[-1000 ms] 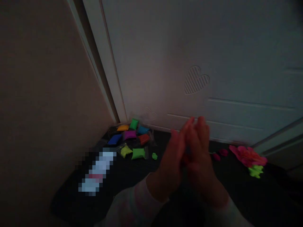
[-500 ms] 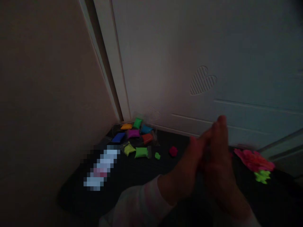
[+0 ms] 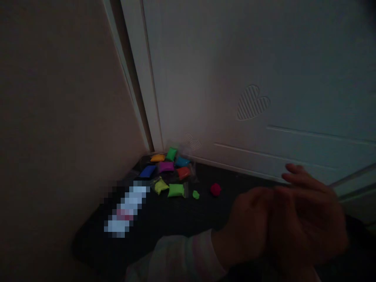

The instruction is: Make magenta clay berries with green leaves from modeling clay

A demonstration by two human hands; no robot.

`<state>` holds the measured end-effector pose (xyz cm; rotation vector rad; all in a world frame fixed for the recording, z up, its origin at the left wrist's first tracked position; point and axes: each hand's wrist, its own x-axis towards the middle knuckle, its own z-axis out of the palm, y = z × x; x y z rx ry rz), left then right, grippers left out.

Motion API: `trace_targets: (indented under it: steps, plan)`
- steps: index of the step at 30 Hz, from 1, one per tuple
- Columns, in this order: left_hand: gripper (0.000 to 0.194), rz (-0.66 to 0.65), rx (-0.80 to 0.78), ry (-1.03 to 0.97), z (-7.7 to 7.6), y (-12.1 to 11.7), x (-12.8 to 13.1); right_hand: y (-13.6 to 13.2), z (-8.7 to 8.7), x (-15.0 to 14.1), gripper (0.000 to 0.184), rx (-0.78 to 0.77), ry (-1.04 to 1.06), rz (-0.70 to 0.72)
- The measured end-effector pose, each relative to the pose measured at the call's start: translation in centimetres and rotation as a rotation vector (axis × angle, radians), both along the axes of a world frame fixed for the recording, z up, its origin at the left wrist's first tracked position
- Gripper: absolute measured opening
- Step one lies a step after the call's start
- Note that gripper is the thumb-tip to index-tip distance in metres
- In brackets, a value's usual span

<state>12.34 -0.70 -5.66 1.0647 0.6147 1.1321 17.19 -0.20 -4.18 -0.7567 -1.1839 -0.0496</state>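
My left hand [image 3: 248,227], coming out of a striped sleeve [image 3: 188,254], is curled with its fingertips against my right hand [image 3: 320,219]. Thumb and forefinger of the right hand meet the left fingertips, while its other fingers stretch up and away. Whatever is between the fingertips is hidden and too dark to make out. Left of the hands, a round dark-pink clay ball [image 3: 215,189] lies on the black tabletop [image 3: 182,219]. Beside it sits a small green clay lump [image 3: 196,194].
Small bags of coloured clay cluster at the back left corner, among them a light green packet [image 3: 176,190], a purple packet [image 3: 166,167] and a blue packet [image 3: 147,171]. A blurred-out pale rectangle [image 3: 127,209] lies at left. Behind stands a white panel [image 3: 205,78] with embossed hearts.
My hands were pressed palm to palm, fingers upward; now they have lowered and turned, with fingertips pinched together. The right hand has moved right, covering the pink and yellow-green pieces there.
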Motion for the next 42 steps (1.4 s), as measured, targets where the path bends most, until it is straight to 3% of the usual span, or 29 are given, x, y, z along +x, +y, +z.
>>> trace_targets:
  steps: [4,6,9,13,16,22,29,34,37,39,42]
  plan:
    - [0.038,0.129,0.124,0.305,0.0,0.6,-1.3,0.3,0.2,0.7,0.022,0.057,-0.003,-0.066]
    - [0.041,0.169,0.128,0.343,0.1,1.4,-2.1,0.3,0.4,1.1,0.028,0.054,0.016,-0.046]
    - [0.042,0.159,-0.02,0.112,0.7,2.9,-3.5,0.4,0.7,1.4,0.026,0.048,0.11,0.003]
    - [0.021,0.002,-0.192,-0.364,1.8,3.9,-5.2,0.6,0.8,1.4,0.017,-0.046,0.131,0.011]
    - [0.015,-0.081,-0.21,-0.463,2.4,3.6,-5.8,0.5,0.9,1.2,0.015,-0.105,0.071,-0.023]
    - [0.021,-0.157,-0.095,-0.398,2.7,2.5,-5.8,0.0,1.0,1.0,0.014,-0.15,-0.025,0.012]
    - [0.025,-0.114,-0.025,-0.312,2.3,2.7,-5.6,-0.2,1.0,1.0,0.014,-0.153,-0.034,0.069]
    - [0.014,0.075,0.168,0.151,2.6,1.7,-5.3,0.0,0.3,1.3,0.023,-0.199,0.047,0.202]
    - [0.03,-0.09,0.273,0.313,2.5,0.6,-4.4,0.5,-0.1,1.7,0.032,-0.173,0.173,0.201]
    - [0.045,-0.229,0.334,0.269,2.1,0.1,-3.5,0.8,-0.3,1.8,0.039,-0.176,0.229,0.193]
    - [0.052,-0.268,0.449,0.084,1.2,-0.1,-3.0,0.4,-0.6,1.0,0.049,-0.262,0.101,0.161]
